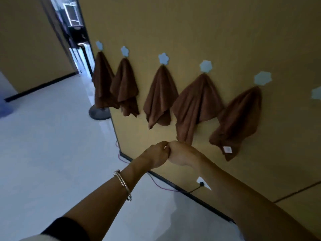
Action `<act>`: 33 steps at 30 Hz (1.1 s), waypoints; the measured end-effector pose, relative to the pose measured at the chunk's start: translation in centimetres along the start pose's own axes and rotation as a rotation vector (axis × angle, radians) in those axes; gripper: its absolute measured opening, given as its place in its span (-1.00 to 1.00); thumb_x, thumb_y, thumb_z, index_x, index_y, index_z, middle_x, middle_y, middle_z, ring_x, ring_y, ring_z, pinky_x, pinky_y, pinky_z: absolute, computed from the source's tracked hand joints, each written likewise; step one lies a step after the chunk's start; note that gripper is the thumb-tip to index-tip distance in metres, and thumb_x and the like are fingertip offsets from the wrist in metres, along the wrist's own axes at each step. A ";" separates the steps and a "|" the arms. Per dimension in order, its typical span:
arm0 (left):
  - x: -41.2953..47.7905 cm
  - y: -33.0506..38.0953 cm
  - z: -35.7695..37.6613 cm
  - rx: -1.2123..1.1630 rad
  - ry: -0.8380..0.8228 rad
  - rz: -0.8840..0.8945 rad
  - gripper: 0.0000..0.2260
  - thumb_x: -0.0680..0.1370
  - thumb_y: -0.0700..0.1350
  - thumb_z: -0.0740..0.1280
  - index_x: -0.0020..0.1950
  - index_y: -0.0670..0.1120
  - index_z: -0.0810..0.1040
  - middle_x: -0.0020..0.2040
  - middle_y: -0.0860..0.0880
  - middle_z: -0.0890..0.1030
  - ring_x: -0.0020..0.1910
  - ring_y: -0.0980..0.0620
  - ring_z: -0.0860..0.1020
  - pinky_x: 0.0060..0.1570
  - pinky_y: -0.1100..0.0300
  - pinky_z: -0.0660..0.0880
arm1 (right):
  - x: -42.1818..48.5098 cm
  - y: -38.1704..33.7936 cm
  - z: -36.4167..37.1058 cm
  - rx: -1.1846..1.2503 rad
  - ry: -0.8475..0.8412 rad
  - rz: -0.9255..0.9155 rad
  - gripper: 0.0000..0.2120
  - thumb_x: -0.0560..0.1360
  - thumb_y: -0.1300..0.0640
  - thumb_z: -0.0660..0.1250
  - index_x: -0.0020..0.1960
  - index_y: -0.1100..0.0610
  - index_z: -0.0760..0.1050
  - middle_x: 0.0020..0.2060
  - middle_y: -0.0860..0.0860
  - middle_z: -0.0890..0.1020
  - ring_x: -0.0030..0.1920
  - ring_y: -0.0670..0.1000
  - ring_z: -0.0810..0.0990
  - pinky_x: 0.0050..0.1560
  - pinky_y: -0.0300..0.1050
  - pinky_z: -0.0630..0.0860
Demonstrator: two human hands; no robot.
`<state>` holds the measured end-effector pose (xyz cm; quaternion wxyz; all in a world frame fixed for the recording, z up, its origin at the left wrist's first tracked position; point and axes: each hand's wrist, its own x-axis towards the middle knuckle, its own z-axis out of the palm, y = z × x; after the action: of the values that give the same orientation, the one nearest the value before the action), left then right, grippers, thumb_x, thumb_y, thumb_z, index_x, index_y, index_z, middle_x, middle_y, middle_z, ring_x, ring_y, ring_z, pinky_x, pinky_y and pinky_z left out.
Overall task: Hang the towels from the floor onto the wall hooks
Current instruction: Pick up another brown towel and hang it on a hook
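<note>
towels: five brown towels (pixel 160 94) hung in a row on the wall (pixel 208 32), each draped from its own hook.
hooks: we saw pale blue flower-shaped hooks (pixel 163 58) just above each towel; a sixth hook (pixel 316 93) showed at the right edge.
fourth towel (pixel 196 101): its lower tip hung just behind our right hand; we could not tell if they touched.
fifth towel (pixel 239 119): it carried a white tag (pixel 227 149) near its lower end.
hands: our left hand (pixel 155 154) and right hand (pixel 182 153) were curled into fists, pressed together at the knuckles, below the towels.
wrist: a silver bracelet (pixel 122 182) sat on our left forearm.
floor (pixel 52 136): pale and glossy, with a pink cable (pixel 156 183) along the skirting and a dark round base (pixel 99 113) under the first towel.
</note>
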<state>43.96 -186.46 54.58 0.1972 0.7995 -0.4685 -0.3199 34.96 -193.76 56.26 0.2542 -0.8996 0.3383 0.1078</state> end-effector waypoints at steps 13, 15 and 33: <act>-20.2 -22.4 -13.9 -0.125 0.427 -0.319 -0.59 0.59 -0.12 0.14 0.45 -0.01 0.29 0.36 -0.10 0.45 0.26 -0.10 0.47 0.22 0.09 0.39 | 0.0 -27.5 8.3 -0.133 -0.092 -0.330 -0.56 0.58 0.08 0.15 0.45 0.04 0.28 0.40 0.06 0.40 0.29 0.10 0.44 0.25 -0.04 0.40; -23.5 -25.4 -15.3 -0.145 0.506 -0.356 -0.60 0.59 -0.12 0.14 0.44 -0.01 0.31 0.32 -0.09 0.50 0.22 -0.06 0.49 0.16 0.15 0.40 | -0.1 -31.2 9.4 -0.156 -0.114 -0.404 -0.56 0.59 0.05 0.15 0.46 0.01 0.26 0.41 0.04 0.38 0.31 0.10 0.43 0.26 -0.04 0.39; -46.1 -45.7 -15.9 -0.381 0.841 -1.001 -0.68 0.60 -0.12 0.16 0.34 -0.02 0.46 0.33 -0.05 0.49 0.25 -0.03 0.49 0.16 0.23 0.37 | 1.0 -58.8 26.5 -0.479 -0.550 -0.975 -0.53 0.58 -0.04 0.17 0.47 -0.01 0.23 0.38 -0.01 0.41 0.34 0.05 0.41 0.26 -0.08 0.36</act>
<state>67.01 -123.77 52.96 0.3279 0.9277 0.1389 -0.1117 74.17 -142.52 56.00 0.1430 -0.9222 -0.2244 0.2805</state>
